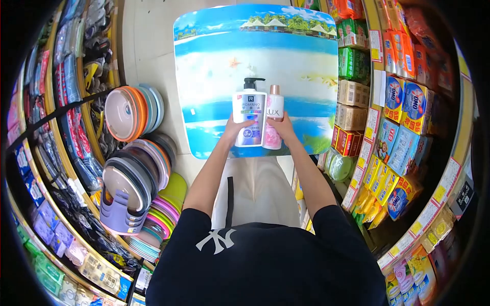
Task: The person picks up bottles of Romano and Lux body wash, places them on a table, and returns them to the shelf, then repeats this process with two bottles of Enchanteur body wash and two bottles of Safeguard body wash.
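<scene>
Two toiletry bottles stand side by side near the front edge of a table (204, 76) printed with a beach scene. My left hand (236, 128) is wrapped round the lower left side of a white Romano pump bottle (249, 109) with a black pump head, its thumb across the label. Round the white and pink Lux bottle (272, 135) with a rose-gold cap, my right hand (282, 126) is closed from the right, thumb over the front. The bottles are close together, and the fingers behind them are hidden.
Stacked plastic basins (122, 115) and a purple basket (122, 211) stand on the left, before shelves of packaged goods (76, 127). Shelves with soap packs (353, 92) and Omo boxes (416, 107) run close along the table's right side.
</scene>
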`<action>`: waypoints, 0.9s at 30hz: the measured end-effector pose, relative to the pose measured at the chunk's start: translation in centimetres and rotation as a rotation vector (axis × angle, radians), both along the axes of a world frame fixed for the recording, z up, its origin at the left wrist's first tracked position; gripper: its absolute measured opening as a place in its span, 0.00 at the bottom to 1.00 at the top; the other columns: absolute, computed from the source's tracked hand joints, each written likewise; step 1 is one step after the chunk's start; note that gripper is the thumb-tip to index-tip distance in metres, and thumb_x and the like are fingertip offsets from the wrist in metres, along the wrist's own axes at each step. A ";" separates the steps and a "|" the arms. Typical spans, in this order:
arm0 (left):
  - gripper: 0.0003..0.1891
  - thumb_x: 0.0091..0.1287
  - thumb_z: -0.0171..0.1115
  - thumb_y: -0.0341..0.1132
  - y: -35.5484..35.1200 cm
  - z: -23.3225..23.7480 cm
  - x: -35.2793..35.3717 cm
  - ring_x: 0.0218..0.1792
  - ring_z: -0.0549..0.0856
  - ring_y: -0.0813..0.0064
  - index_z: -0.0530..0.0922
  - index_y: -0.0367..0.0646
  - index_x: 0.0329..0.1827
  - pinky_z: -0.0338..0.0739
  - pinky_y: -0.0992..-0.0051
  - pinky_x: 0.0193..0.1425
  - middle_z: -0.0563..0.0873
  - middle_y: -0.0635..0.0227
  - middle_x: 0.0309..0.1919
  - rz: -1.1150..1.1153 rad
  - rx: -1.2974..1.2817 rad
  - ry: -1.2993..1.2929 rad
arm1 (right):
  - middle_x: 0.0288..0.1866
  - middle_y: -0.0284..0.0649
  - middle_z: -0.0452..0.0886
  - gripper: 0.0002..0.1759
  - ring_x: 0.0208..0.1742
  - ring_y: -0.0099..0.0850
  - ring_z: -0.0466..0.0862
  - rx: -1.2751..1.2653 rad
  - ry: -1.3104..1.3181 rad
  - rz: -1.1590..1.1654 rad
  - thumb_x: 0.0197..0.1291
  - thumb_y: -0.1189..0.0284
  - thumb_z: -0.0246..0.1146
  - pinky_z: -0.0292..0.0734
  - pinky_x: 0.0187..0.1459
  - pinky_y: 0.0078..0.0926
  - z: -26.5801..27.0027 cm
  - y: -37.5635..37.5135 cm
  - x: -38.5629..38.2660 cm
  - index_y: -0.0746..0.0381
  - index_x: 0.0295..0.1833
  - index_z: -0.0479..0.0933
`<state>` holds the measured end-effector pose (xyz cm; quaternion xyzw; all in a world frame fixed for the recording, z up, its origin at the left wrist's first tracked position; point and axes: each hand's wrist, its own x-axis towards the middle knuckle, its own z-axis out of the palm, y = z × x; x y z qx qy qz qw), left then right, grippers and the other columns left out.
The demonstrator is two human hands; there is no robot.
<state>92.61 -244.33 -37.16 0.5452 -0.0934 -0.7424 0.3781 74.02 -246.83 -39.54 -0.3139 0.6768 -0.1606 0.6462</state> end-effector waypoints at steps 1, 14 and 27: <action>0.24 0.44 0.66 0.26 0.1 0.5 0.3 0.39 0.78 0.74 0.69 0.36 0.46 0.73 0.76 0.43 0.78 0.62 0.39 -0.022 -0.011 -0.001 | 0.46 0.42 0.72 0.34 0.45 0.31 0.74 -0.006 -0.066 -0.004 0.39 0.70 0.67 0.71 0.44 0.27 1.0 0.3 0.0 0.65 0.54 0.60; 0.28 0.42 0.64 0.25 6.0 22.5 4.8 0.41 0.78 0.70 0.67 0.34 0.50 0.73 0.72 0.46 0.77 0.60 0.40 0.004 -0.065 0.196 | 0.48 0.38 0.70 0.35 0.48 0.27 0.73 -0.062 -0.716 -0.130 0.43 0.79 0.61 0.70 0.48 0.26 23.7 2.9 -2.1 0.62 0.59 0.55; 0.28 0.43 0.62 0.26 6.6 34.1 8.0 0.40 0.79 0.67 0.65 0.32 0.50 0.75 0.72 0.45 0.77 0.57 0.41 -0.232 -0.285 0.433 | 0.50 0.41 0.69 0.42 0.50 0.30 0.72 -0.429 -0.813 -0.441 0.39 0.79 0.63 0.70 0.49 0.30 37.8 14.8 -1.1 0.61 0.62 0.50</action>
